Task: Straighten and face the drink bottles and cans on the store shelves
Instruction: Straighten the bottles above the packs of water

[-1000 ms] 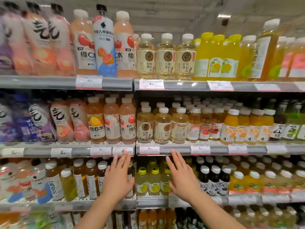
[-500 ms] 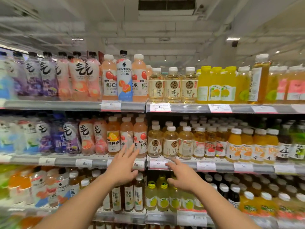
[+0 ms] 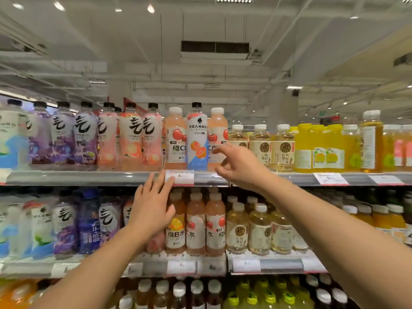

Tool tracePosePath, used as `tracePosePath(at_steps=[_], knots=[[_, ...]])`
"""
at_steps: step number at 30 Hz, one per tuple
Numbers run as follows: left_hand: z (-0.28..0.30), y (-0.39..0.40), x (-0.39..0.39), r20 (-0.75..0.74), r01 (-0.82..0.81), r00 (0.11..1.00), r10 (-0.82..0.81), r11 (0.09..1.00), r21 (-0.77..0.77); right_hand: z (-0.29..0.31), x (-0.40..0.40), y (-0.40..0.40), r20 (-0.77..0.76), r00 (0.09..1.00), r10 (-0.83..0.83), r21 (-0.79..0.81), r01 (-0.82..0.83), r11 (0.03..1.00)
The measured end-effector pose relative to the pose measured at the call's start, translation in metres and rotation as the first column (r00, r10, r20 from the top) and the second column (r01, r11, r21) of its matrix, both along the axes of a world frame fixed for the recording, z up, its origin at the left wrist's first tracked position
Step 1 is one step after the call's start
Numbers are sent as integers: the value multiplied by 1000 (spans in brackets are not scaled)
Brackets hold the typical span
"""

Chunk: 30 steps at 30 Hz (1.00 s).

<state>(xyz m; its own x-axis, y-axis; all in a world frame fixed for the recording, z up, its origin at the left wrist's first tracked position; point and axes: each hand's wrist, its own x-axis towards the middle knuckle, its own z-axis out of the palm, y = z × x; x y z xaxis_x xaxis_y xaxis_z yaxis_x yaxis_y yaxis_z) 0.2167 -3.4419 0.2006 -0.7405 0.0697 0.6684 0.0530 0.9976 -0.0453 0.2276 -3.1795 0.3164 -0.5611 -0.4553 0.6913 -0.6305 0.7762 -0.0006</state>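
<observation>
Both hands have risen from the lower shelves. Right hand (image 3: 239,167) now reaches toward the top shelf (image 3: 89,177), fingers loosely spread and holding nothing, just in front of a pink bottle (image 3: 217,139) beside the blue-and-white bottle (image 3: 197,139). Left hand (image 3: 151,208) is open flat, fingertips near the price tag (image 3: 180,177) on the shelf edge, covering bottles on the middle shelf (image 3: 267,263).

Two bare hands raised at the drink shelves

The right hand (image 3: 239,167), fingers loosely spread, reaches at the top shelf (image 3: 78,177) beside a black-capped blue-and-white bottle (image 3: 197,139) standing between two pink white-capped bottles (image 3: 175,137). The left hand (image 3: 151,208), fingers straight, is just below a price tag (image 3: 180,177).
</observation>
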Motion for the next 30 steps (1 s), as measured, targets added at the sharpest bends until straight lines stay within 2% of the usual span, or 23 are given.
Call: tracePosePath(at_steps=[5,9,13,17,26,30], knots=[[-19,-14,-15,-85,31,996,-36,998,-61,59,-34,-58,-89,992,-91,-116,80,990],[-25,-18,-21,-138,51,989,-61,996,-72,73,-61,-88,-16,982,-186,-325,171,930],[-23,-19,-19,-123,79,989,-87,995,-63,61,-72,-108,-43,977,-208,-338,182,923],[-20,-22,-17,-105,90,990,-97,993,-72,63,-67,-107,-111,942,-316,-393,250,885],[-20,-18,-16,-119,108,987,-112,993,-41,64,-72,-111,-88,954,-287,-444,221,869],[-20,-15,-13,-108,131,986,-131,991,0,75,-79,-116,-31,916,-400,-391,357,848]])
